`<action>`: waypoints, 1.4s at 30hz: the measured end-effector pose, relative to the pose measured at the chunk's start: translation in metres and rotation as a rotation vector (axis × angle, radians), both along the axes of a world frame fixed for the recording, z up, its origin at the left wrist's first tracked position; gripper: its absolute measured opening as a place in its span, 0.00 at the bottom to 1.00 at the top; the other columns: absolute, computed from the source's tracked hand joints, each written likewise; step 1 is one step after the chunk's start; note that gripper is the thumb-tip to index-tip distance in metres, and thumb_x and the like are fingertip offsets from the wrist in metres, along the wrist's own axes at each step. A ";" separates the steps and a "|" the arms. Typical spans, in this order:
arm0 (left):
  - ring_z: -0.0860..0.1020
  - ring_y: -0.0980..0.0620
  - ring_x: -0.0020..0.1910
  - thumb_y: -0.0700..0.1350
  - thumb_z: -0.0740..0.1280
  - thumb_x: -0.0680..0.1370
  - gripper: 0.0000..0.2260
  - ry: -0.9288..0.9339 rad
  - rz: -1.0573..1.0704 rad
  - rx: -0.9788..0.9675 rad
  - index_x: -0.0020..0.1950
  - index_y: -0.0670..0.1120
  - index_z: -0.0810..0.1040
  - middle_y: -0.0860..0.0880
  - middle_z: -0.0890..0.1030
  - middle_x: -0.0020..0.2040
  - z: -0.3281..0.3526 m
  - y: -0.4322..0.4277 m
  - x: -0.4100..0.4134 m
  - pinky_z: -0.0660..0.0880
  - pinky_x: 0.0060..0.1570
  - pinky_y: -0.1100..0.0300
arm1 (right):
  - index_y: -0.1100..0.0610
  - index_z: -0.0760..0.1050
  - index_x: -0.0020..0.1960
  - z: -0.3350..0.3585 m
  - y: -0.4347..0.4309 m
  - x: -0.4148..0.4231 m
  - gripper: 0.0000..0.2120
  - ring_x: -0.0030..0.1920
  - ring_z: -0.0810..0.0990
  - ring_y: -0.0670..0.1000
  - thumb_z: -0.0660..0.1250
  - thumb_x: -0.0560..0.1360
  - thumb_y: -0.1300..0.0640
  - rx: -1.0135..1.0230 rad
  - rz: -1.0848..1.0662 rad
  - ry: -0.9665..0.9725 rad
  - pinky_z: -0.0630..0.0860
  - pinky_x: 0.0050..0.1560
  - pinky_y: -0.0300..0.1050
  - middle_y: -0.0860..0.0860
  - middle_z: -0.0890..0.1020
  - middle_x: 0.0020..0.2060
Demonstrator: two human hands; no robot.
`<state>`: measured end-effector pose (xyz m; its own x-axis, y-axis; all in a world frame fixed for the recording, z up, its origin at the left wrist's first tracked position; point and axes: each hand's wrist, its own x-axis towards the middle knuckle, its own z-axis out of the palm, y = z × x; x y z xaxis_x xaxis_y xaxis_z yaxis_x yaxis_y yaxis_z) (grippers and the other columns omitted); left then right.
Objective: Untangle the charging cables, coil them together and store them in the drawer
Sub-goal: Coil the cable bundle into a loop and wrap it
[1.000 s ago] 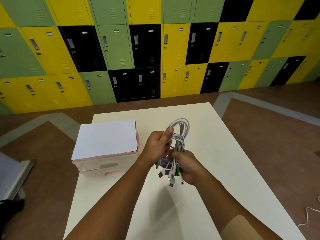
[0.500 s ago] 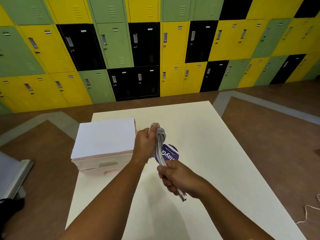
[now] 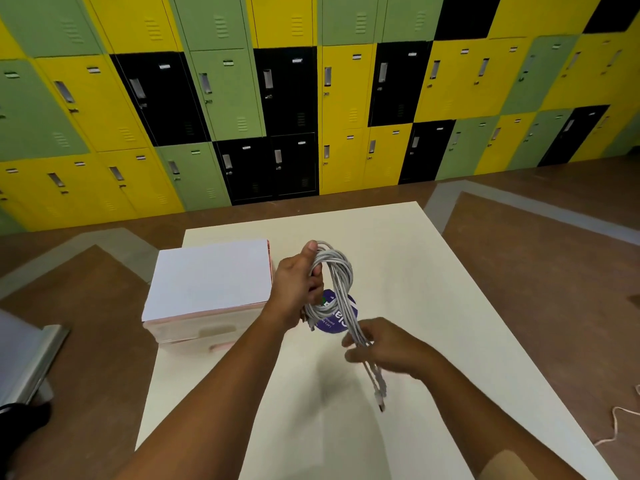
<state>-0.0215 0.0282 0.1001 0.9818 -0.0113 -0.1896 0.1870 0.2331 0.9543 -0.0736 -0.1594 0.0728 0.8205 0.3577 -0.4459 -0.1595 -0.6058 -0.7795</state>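
A bundle of white charging cables [image 3: 341, 282] hangs in a long loop above the cream table [image 3: 415, 271]. My left hand [image 3: 298, 282] grips the top of the loop, thumb up. My right hand [image 3: 384, 344] pinches the lower strands, and the plug ends [image 3: 379, 393] dangle below it. A small white and pink drawer unit [image 3: 207, 289] stands on the table's left side, just left of my left hand. Both of its drawers look closed.
A round purple sticker [image 3: 337, 318] lies on the table under the cables. Coloured lockers [image 3: 311, 98] line the wall beyond. A loose white cord [image 3: 620, 424] lies on the floor at the right. A metal object [image 3: 31, 355] sits at the left edge.
The bundle has been stretched from a compact coil into a long loop. My right hand slid down and to the right along the strands; my left hand stays at the top.
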 end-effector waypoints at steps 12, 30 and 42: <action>0.60 0.53 0.23 0.56 0.62 0.82 0.22 -0.032 -0.004 0.117 0.34 0.41 0.69 0.50 0.62 0.25 0.003 -0.017 -0.010 0.59 0.25 0.63 | 0.59 0.72 0.56 0.015 0.037 0.019 0.16 0.27 0.71 0.50 0.65 0.79 0.47 0.259 -0.494 0.038 0.69 0.29 0.44 0.55 0.78 0.37; 0.59 0.53 0.22 0.57 0.60 0.82 0.23 0.145 -0.032 -0.066 0.31 0.45 0.70 0.49 0.61 0.26 -0.011 0.005 -0.010 0.56 0.27 0.61 | 0.50 0.64 0.37 0.006 0.021 0.009 0.17 0.32 0.70 0.45 0.56 0.83 0.47 -0.094 -0.244 -0.471 0.66 0.32 0.41 0.46 0.73 0.30; 0.60 0.55 0.21 0.57 0.60 0.82 0.22 0.188 -0.162 -0.473 0.34 0.45 0.67 0.51 0.60 0.25 -0.011 -0.011 -0.018 0.62 0.24 0.62 | 0.52 0.74 0.37 0.023 0.013 0.018 0.12 0.23 0.69 0.40 0.68 0.79 0.53 0.274 -0.366 -0.247 0.64 0.28 0.32 0.41 0.73 0.21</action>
<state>-0.0390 0.0170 0.0890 0.9099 -0.2872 -0.2994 0.4141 0.5837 0.6985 -0.0560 -0.1461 0.0955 0.9827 0.1043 -0.1529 -0.1135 -0.3131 -0.9429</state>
